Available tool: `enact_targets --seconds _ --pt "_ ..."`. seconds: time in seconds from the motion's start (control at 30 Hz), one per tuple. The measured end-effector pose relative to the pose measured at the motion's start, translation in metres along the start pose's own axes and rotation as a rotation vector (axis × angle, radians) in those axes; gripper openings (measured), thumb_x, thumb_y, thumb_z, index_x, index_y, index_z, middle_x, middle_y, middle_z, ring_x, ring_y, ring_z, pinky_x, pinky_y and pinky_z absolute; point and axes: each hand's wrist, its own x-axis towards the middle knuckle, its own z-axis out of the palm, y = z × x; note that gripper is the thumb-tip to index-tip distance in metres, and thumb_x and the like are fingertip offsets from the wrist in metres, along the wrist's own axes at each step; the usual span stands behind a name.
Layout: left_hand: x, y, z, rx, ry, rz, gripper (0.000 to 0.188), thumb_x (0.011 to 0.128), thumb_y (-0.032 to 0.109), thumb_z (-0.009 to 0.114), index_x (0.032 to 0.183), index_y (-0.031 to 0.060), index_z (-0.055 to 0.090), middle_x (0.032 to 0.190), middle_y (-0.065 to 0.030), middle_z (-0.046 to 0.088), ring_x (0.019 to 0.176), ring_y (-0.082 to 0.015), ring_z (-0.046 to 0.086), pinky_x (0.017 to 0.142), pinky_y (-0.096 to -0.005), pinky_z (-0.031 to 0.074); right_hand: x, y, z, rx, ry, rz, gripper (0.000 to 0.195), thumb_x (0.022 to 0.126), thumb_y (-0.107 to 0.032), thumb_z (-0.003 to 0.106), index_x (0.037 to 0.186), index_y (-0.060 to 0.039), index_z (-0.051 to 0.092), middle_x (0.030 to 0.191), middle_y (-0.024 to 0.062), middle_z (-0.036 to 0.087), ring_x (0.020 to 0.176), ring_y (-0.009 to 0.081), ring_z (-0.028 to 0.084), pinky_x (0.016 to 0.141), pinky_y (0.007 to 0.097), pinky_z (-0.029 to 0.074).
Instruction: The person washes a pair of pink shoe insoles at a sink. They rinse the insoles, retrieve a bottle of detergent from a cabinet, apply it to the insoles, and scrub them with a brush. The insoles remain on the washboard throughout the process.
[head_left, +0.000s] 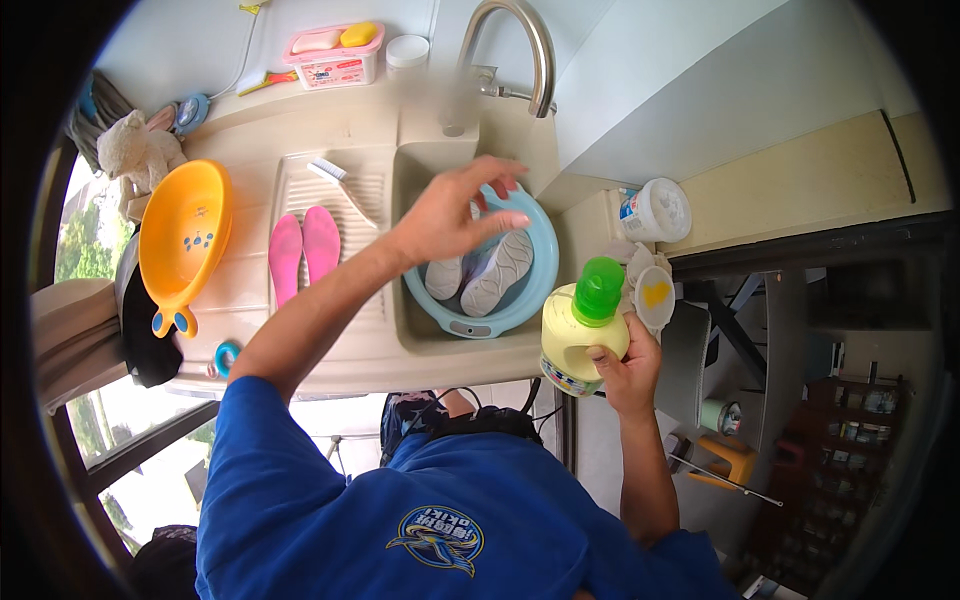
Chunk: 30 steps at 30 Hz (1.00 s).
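My left hand hovers over a light blue plastic basin, its fingers curved and apart with nothing visible between them. Inside the basin lies a pair of shoes, the sole of one shoe facing up; my hand partly hides them. The basin sits in the sink. To the right of the sink's front edge, my right hand grips the handle of a pale yellow detergent bottle. A green cap is on the bottle, which is held slightly tilted.
Pink insoles and a white scrub brush lie on the ribbed washboard. An orange basin leans at the left. The faucet arches behind the sink. Right stands a white tub; a soap box is at the back.
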Motion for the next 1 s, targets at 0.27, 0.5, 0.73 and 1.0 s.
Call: enact_targets --seconds 0.27,0.5,0.73,1.0 --pt "-0.033 0.11 -0.012 -0.841 -0.52 0.112 0.037 0.083 0.015 0.096 0.112 -0.0002 0.078 0.078 -0.0041 0.073 0.068 -0.0104 0.065 0.073 -0.0282 0.05 0.043 -0.03 0.051 0.232 -0.565 -0.032 0.054 0.084 -0.04 0.095 0.115 -0.0014 0.073 0.102 0.0041 0.079 0.094 0.0115 0.072 0.085 0.03 0.058" --pt "-0.061 0.168 -0.05 -0.682 0.03 -0.125 0.017 0.1 0.01 0.08 0.093 -0.0008 0.069 0.071 -0.0032 0.067 0.058 -0.0081 0.06 0.058 -0.0251 0.045 0.047 -0.064 0.123 0.196 -0.385 -0.331 0.058 0.086 -0.048 0.09 0.111 0.0005 0.072 0.094 0.0082 0.081 0.086 0.0171 0.076 0.08 0.0321 0.059" --pt "-0.067 0.171 -0.044 -0.352 0.636 -0.134 0.023 0.103 0.016 0.08 0.094 0.0028 0.063 0.07 0.0 0.064 0.058 -0.0061 0.06 0.052 -0.0229 0.043 0.036 -0.079 0.179 -0.2 0.015 -0.568 0.049 0.079 -0.03 0.099 0.096 -0.0005 0.064 0.077 0.0148 0.073 0.063 0.0284 0.071 0.058 0.0371 0.054" --pt "-0.111 0.165 -0.054 -0.145 0.508 -0.081 0.046 0.106 0.015 0.073 0.144 0.001 0.051 0.115 -0.0053 0.068 0.105 -0.0123 0.066 0.09 -0.027 0.055 0.053 -0.076 0.181 -0.206 -0.029 -0.537 0.041 0.087 -0.025 0.095 0.096 -0.0013 0.062 0.079 0.0143 0.071 0.067 0.025 0.067 0.063 0.0376 0.053"
